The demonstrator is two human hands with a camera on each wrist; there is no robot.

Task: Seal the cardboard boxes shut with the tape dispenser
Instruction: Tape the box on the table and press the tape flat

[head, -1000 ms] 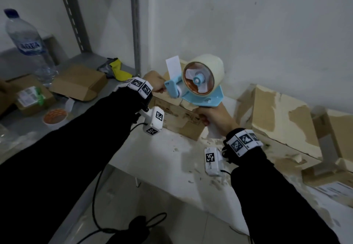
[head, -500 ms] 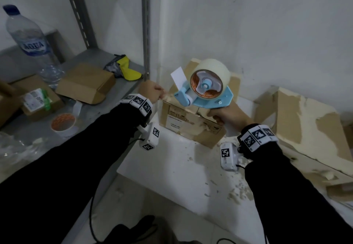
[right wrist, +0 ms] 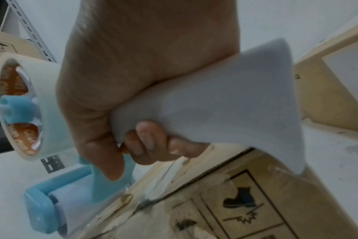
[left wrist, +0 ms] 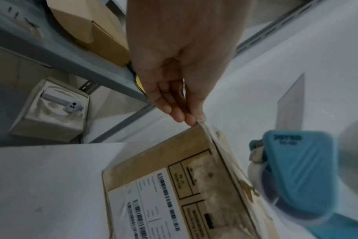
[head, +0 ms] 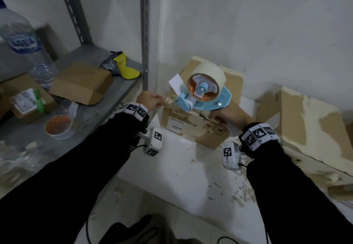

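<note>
A small cardboard box with a printed label stands on the white table against the wall. Above its top my right hand grips the handle of the blue tape dispenser, which carries a pale tape roll. In the right wrist view the fingers are curled round the handle, with the box just below. My left hand pinches the tape's end at the box's top left corner. The left wrist view shows the fingertips at that corner of the box, with the dispenser to the right.
A grey metal shelf on the left holds a water bottle, small boxes, a spare tape roll and a yellow item. A larger torn cardboard box lies to the right. Paper scraps litter the table.
The dispenser has drawn away to the right from my left hand, which stays at the box's left edge. The head view has tilted down.
</note>
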